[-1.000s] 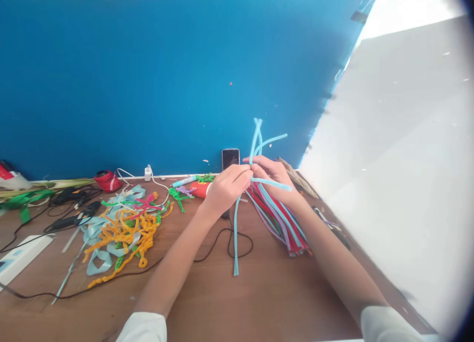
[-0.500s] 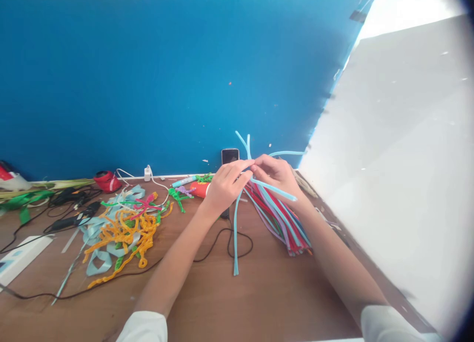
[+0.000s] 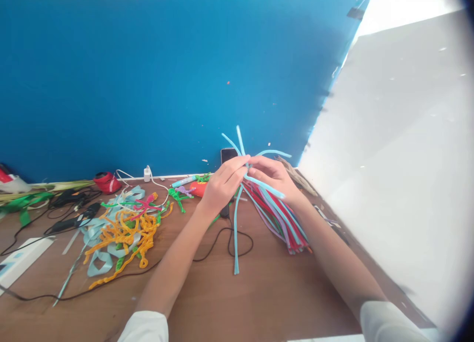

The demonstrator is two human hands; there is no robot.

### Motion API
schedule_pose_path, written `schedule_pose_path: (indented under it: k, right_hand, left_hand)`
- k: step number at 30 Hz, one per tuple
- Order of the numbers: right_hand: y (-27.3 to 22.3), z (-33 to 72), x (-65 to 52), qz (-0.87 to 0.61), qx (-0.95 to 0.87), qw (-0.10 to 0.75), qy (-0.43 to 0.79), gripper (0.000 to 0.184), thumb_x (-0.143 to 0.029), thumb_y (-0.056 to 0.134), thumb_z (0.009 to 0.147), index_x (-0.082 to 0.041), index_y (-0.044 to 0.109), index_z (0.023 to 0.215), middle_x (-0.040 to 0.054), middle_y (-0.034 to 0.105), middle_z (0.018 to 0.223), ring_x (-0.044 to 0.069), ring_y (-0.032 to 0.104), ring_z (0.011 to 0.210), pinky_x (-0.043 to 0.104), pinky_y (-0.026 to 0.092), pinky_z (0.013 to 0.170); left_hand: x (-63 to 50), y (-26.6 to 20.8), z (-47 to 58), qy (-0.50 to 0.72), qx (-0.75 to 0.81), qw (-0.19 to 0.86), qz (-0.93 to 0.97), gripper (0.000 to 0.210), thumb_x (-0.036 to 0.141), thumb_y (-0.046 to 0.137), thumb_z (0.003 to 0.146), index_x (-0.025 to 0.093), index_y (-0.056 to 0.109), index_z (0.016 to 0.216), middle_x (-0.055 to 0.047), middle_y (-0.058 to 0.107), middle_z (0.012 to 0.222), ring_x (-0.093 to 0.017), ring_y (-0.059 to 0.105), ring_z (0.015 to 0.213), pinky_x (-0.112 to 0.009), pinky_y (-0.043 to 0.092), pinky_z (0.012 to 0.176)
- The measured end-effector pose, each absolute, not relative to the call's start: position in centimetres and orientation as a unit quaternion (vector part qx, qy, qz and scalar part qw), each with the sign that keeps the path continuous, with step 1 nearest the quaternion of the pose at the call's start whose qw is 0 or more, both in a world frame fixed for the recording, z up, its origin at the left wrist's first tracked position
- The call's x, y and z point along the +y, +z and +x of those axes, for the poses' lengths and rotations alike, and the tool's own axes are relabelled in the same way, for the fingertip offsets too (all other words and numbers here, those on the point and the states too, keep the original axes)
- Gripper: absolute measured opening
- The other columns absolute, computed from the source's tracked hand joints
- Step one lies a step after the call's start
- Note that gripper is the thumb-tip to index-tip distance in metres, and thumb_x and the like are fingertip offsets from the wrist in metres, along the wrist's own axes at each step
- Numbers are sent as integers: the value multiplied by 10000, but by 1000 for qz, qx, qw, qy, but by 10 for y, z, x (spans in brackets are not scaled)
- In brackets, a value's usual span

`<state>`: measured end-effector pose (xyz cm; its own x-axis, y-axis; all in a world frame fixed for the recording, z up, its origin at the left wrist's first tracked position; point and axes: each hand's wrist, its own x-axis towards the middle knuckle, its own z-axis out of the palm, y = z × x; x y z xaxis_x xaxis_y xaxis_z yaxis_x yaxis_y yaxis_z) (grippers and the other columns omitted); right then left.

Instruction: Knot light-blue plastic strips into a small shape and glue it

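Several light blue pipe cleaners [image 3: 236, 233] meet between my two hands, their free ends fanning up, right and down. My left hand [image 3: 223, 183] pinches them at the crossing from the left. From the right, my right hand [image 3: 274, 178] closes thumb and fingers on the same spot, with one blue end lying across in front of it. The fingertips of both hands nearly touch, and they hide the exact join. Below my right hand, a bundle of red, purple and blue pipe cleaners [image 3: 284, 223] rests on the table.
On the left lies a heap of orange pipe cleaners [image 3: 129, 233] and light blue ribbon [image 3: 99, 265]. A white power strip [image 3: 24, 263] and black cables [image 3: 74, 218] are farther left. A phone [image 3: 228, 154] leans on the blue panel [image 3: 166, 85] behind my hands.
Both hands have shifted slightly left with the blue pipe cleaners. The upper ends now spread wider, and the right-hand end has swung left, away from the panel's edge.
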<state>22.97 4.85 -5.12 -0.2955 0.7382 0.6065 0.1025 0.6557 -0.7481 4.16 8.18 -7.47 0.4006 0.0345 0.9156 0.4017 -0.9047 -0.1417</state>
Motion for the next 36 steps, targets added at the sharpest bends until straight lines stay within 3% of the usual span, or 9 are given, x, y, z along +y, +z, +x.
schedule_pose_path:
  k: [6,9,14,20,27,36]
  right_hand:
    - [-50,236,51,-251,-729,499,395,213,-394,632,952,-234,693,1079,5,665,824,151,606,734,283,491,687]
    - [-49,232,51,-250,-720,499,413,216,-407,614,959,-208,673,1019,-5,627,797,125,553,668,260,453,635]
    - [-52,225,49,-326,-738,524,274,224,-405,594,964,-196,663,1004,-4,637,763,129,533,655,254,416,610]
    - [-48,217,37,-395,-757,518,60,171,-264,531,987,-191,685,974,-6,673,713,110,533,568,243,401,576]
    - [-51,213,36,-378,-764,523,-14,193,-214,498,997,-191,688,1018,38,752,833,139,657,660,252,467,647]
    - [-59,216,45,-395,-764,504,-84,202,-214,465,1001,-203,663,964,43,723,782,168,659,683,272,454,652]
  left_hand:
    - [81,-73,42,-498,-108,172,-843,241,116,510,987,178,591,1206,-123,635,1394,-210,560,1350,-417,533,1102]
    - [82,-75,42,-490,-127,202,-839,235,122,500,993,177,589,1203,-127,648,1375,-219,571,1335,-421,546,1083]
    - [84,-81,44,-512,-170,244,-806,223,116,537,972,171,617,1172,-145,700,1281,-240,638,1235,-404,570,1012]
    - [84,-83,46,-527,-183,254,-790,225,119,529,971,173,633,1164,-142,724,1221,-232,672,1160,-386,568,975]
    - [77,-80,50,-540,-189,274,-773,211,113,522,964,164,611,1148,-133,750,1096,-228,691,1042,-346,548,901]
    - [79,-76,53,-523,-226,252,-782,104,172,521,981,185,615,1025,-64,702,853,-196,628,807,-311,489,762]
